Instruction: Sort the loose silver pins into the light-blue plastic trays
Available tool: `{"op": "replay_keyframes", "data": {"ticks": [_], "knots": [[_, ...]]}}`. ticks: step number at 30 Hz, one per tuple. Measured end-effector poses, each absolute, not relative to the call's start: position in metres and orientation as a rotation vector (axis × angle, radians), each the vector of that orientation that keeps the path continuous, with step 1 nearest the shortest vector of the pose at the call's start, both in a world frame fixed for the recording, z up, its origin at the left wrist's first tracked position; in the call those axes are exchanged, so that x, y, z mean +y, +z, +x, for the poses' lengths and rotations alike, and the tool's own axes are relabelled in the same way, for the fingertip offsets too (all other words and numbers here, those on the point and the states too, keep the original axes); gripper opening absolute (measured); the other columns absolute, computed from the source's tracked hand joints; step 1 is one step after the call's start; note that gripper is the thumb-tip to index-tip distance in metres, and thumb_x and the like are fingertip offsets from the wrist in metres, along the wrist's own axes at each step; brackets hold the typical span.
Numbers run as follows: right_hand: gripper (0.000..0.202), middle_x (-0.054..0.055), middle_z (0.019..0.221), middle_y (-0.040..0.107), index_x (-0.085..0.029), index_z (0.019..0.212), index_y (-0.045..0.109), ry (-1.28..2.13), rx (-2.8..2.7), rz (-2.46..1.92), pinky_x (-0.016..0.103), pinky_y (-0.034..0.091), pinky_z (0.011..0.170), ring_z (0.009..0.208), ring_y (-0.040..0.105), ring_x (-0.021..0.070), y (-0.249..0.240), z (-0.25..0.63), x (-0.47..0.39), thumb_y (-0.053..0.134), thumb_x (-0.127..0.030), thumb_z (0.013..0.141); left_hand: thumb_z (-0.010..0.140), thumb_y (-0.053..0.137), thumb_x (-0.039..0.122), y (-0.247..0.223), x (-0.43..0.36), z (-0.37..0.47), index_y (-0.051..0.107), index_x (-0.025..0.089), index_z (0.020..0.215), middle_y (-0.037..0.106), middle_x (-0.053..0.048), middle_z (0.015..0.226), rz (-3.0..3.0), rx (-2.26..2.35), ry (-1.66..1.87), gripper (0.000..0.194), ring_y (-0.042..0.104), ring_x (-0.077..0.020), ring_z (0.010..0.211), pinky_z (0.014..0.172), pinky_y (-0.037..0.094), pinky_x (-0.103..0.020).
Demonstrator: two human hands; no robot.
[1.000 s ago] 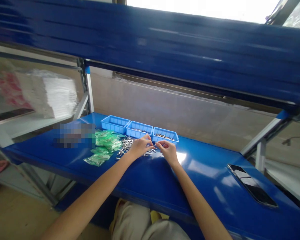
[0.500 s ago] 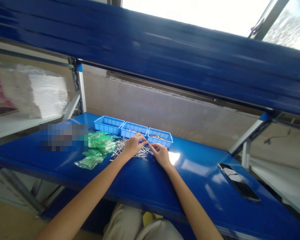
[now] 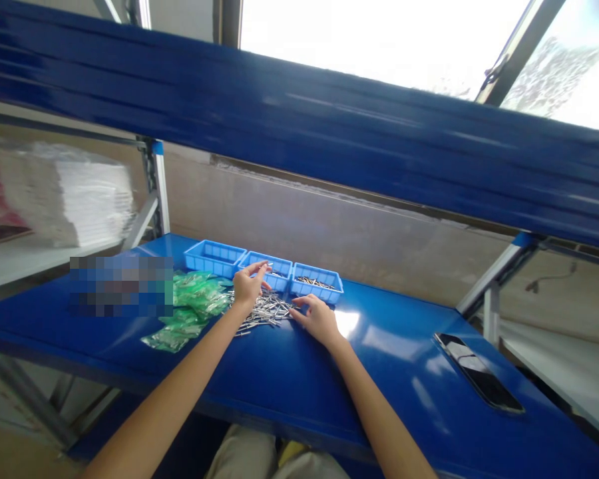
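Observation:
My left hand (image 3: pixel 249 285) is raised over the near side of the middle blue bin (image 3: pixel 279 282), its fingers pinched on a small metal piece. Beneath and between my hands lies a loose pile of thin silver metal pins (image 3: pixel 264 311). At the pile's right edge, my right hand (image 3: pixel 315 317) has thumb and forefinger near the pin ends; whether it holds one is too small to tell. The right blue bin (image 3: pixel 335 293) contains thin metal pieces, and some also show in the middle one. Further left stands the left blue bin (image 3: pixel 219 267).
Green plastic bags (image 3: pixel 194 303) lie left of the pile. A dark phone (image 3: pixel 476 372) rests on the right part of the blue table (image 3: pixel 289 372). A blue shelf beam (image 3: pixel 299 126) crosses above, and wrapped white stacks (image 3: pixel 97 199) sit on a side shelf at left.
My left hand has moved left and up from the pile toward the middle bin. My hands have come apart. My right hand is slightly lower in view, with its fingers less tightly together.

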State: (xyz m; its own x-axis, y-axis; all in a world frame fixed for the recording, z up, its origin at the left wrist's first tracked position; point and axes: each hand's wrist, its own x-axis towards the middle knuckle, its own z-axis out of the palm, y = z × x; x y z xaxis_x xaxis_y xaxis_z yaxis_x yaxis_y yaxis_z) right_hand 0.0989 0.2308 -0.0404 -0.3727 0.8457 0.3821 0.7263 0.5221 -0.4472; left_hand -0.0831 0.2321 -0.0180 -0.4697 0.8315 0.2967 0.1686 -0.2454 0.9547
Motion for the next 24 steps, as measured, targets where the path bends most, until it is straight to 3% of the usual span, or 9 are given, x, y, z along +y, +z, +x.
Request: {"op": "replay_keyframes", "data": {"ticks": [5, 8, 12, 16, 19, 24], "knots": [[0.019, 0.0, 0.08, 0.069, -0.026, 0.073, 0.069, 0.128, -2.01, -1.396, 0.024, 0.04, 0.055, 0.072, 0.062, 0.0188, -0.039, 0.103, 0.235, 0.053, -0.037, 0.076, 0.075, 0.057, 0.037, -0.019, 0.235, -0.084, 0.038, 0.015, 0.127, 0.053, -0.018, 0.119, 1.15, 1.302, 1.641, 0.059, 0.06, -0.0104, 0.048, 0.031, 0.031, -0.017], [0.014, 0.001, 0.082, 0.07, -0.026, 0.075, 0.069, 0.077, -1.964, -1.474, 0.027, 0.042, 0.059, 0.078, 0.063, 0.0222, -0.041, 0.108, 0.238, 0.057, -0.032, 0.073, 0.073, 0.058, 0.041, -0.02, 0.234, -0.083, 0.029, 0.018, 0.132, 0.05, -0.018, 0.122, 1.191, 1.263, 1.592, 0.07, 0.061, -0.0107, 0.05, 0.031, 0.031, -0.017], [0.015, 0.002, 0.086, 0.069, -0.025, 0.083, 0.067, 0.057, -1.986, -1.522, 0.026, 0.042, 0.058, 0.08, 0.062, 0.0215, -0.046, 0.111, 0.241, 0.058, -0.028, 0.071, 0.074, 0.053, 0.047, -0.021, 0.229, -0.079, 0.045, 0.015, 0.118, 0.06, -0.014, 0.104, 1.306, 1.311, 1.549, 0.056, 0.055, -0.0071, 0.041, 0.032, 0.03, -0.017], [0.02, 0.002, 0.082, 0.067, -0.024, 0.089, 0.065, 0.087, -2.012, -1.605, 0.024, 0.039, 0.057, 0.078, 0.061, 0.0187, -0.047, 0.109, 0.241, 0.056, -0.034, 0.073, 0.074, 0.045, 0.055, -0.021, 0.223, -0.072, 0.06, 0.012, 0.089, 0.064, -0.008, 0.084, 1.467, 1.265, 1.383, 0.048, 0.051, -0.0068, 0.038, 0.033, 0.028, -0.018], [0.02, 0.001, 0.082, 0.066, -0.024, 0.084, 0.065, 0.143, -2.025, -1.658, 0.023, 0.038, 0.059, 0.079, 0.06, 0.0169, -0.046, 0.108, 0.24, 0.053, -0.037, 0.075, 0.073, 0.042, 0.059, -0.021, 0.219, -0.067, 0.062, 0.012, 0.075, 0.064, -0.005, 0.073, 1.547, 1.252, 1.288, 0.05, 0.051, -0.0076, 0.038, 0.035, 0.029, -0.019], [0.018, 0.002, 0.085, 0.065, -0.022, 0.079, 0.064, 0.197, -2.022, -1.659, 0.024, 0.037, 0.061, 0.081, 0.059, 0.0175, -0.047, 0.108, 0.24, 0.05, -0.035, 0.078, 0.077, 0.038, 0.057, -0.023, 0.216, -0.064, 0.062, 0.014, 0.068, 0.062, -0.002, 0.062, 1.753, 1.418, 1.257, 0.049, 0.049, -0.0093, 0.038, 0.04, 0.032, -0.021]]}}
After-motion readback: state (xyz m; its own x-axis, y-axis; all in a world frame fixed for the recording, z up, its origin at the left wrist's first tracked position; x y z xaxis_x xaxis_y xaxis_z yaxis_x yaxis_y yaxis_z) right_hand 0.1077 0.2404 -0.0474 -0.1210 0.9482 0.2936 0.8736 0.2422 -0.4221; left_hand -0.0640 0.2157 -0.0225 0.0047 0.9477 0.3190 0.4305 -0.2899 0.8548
